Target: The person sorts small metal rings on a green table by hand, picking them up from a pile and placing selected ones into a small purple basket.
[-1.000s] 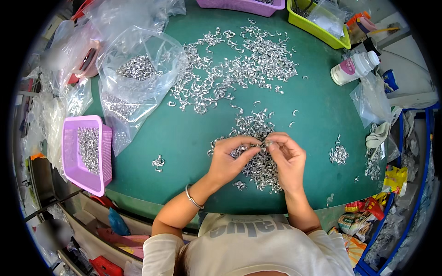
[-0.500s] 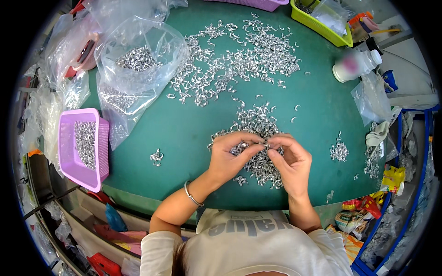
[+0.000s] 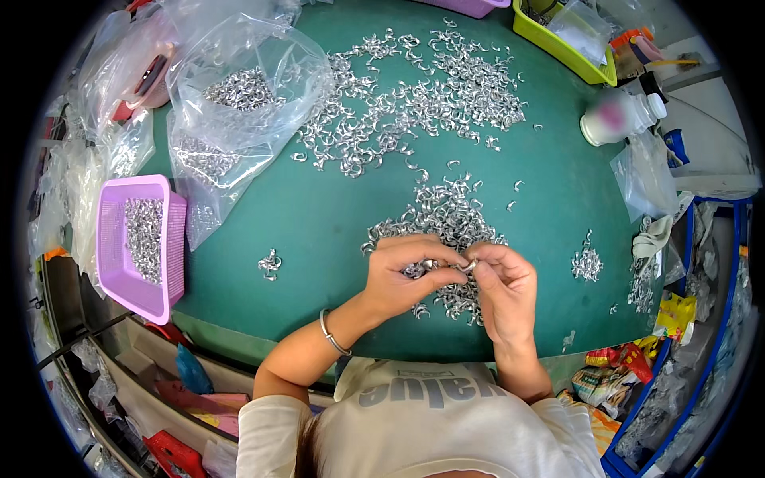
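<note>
Both hands meet over a small heap of curved silver metal pieces [image 3: 446,215] on the green table [image 3: 319,231]. My left hand [image 3: 406,275] pinches a small metal piece [image 3: 430,264] between thumb and fingers. My right hand [image 3: 502,283] pinches another small metal piece [image 3: 470,265] against it, fingertips almost touching. A thin bracelet [image 3: 333,334] circles my left wrist. A larger spread of the same metal pieces [image 3: 414,103] lies farther back on the table.
A purple basket [image 3: 115,255] with metal pieces stands at the left edge. Clear plastic bags [image 3: 239,95] of pieces lie at the back left. A yellow-green bin [image 3: 562,52] and a white bottle [image 3: 613,119] sit at the back right. Two tiny piles [image 3: 588,263] [image 3: 271,263] flank my hands.
My hands stay together over the heap, fingers working the small pieces. The view has shifted slightly, so everything on the table sits a little lower in the picture.
</note>
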{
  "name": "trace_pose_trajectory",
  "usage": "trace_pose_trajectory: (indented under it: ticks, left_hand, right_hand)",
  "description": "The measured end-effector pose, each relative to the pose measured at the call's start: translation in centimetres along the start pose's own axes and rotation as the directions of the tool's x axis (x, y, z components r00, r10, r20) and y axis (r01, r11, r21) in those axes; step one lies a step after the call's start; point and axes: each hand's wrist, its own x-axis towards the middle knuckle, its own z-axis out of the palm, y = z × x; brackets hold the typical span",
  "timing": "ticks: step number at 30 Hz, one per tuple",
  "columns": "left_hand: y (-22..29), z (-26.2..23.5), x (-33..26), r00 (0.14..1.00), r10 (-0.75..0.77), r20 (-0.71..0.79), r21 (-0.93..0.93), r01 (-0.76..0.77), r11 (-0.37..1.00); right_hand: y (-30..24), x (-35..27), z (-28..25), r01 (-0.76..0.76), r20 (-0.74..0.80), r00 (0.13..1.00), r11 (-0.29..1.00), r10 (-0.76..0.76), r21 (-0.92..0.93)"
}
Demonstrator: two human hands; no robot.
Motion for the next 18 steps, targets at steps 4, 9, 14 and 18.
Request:
trace_pose_trajectory:
  ticks: [4,9,14,18]
  left_hand:
    - [0.05,0.17,0.02,1.0,-0.008,-0.011,-0.027,0.007,1.0]
    - [-0.05,0.33,0.0,1.0,0.005,-0.017,-0.022,-0.005,1.0]
    - [0.23,0.31,0.04,1.0,-0.026,0.018,-0.051,0.026,0.998]
    - [0.85,0.15,0.09,0.996,-0.078,0.036,-0.08,0.081,0.993]
  right_hand:
    - [0.28,0.14,-0.19,-0.085,0.065,0.995,0.977,0.074,0.197]
    - [0.27,0.15,0.08,-0.124,0.068,0.992,0.95,0.109,0.288]
    - [0.16,0.07,-0.19,-0.242,0.106,0.97,0.897,0.218,0.37]
    - [0.24,0.33,-0.77,-0.269,0.126,0.962,0.924,0.244,0.27]
